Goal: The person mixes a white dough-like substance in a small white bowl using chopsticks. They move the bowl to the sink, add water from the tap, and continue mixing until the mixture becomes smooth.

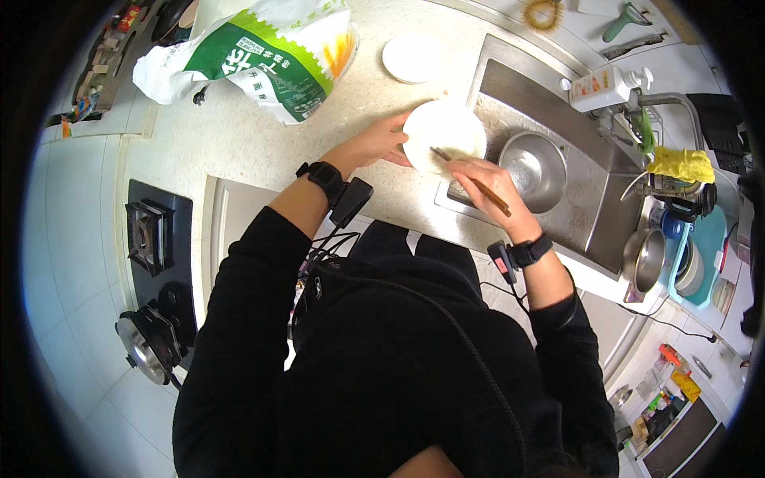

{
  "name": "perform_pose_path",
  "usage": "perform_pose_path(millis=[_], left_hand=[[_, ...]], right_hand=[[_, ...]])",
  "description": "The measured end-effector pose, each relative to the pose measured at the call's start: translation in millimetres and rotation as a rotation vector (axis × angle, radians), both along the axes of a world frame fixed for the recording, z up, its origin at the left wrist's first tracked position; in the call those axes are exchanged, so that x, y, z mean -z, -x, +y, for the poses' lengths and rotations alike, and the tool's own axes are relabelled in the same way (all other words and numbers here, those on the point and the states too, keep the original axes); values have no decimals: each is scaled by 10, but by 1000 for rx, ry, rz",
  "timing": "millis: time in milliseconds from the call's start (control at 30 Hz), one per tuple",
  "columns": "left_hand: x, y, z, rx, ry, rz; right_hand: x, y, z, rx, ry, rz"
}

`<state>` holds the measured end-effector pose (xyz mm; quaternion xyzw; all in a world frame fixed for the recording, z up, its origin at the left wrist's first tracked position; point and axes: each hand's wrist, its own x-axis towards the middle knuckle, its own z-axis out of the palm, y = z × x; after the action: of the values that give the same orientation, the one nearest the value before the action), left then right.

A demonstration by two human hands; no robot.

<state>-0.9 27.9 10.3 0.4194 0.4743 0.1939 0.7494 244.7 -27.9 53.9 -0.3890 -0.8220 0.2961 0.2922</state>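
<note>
My left hand (382, 142) grips the left side of a white bowl (480, 128), its fingers against the outer wall. The bowl is at the counter's edge beside the sink, partly overlapping the sink rim in this view. Inside is pale, whitish stuff, probably flour or batter; the glare hides its texture. A pair of brown wooden chopsticks (495, 199) is held in my right hand (484, 179), tips down in the bowl. A large green and white flour bag (263, 66) lies beyond my left hand. Behind the bowl sits a small white dish or lid (409, 58).
A steel basin (534, 173) stands in the sink (580, 197). A white pump bottle (600, 88) and a yellow cloth (681, 165) are by the faucet. To the right are a steel bowl (645, 260) and a turquoise tub (720, 239); at left, a gas hob (179, 239).
</note>
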Motion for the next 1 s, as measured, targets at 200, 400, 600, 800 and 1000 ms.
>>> perform_pose_path(millis=[200, 400, 600, 800, 1000], left_hand=[[-25, 8, 19, 8, 6, 37], [-4, -16, 51, 39, -79, 80], [2, -4, 79, 56, -12, 98], [-36, -14, 80, 54, -57, 90], [-50, -6, 122, 102, -44, 106]], right_hand=[[-63, -177, 132, 407, 288, 221], [-121, -302, 266, 360, 280, 171], [-20, -242, 130, 63, 236, -33], [-233, -511, 249, 287, 572, 290], [-87, -545, 458, 275, 371, 103]])
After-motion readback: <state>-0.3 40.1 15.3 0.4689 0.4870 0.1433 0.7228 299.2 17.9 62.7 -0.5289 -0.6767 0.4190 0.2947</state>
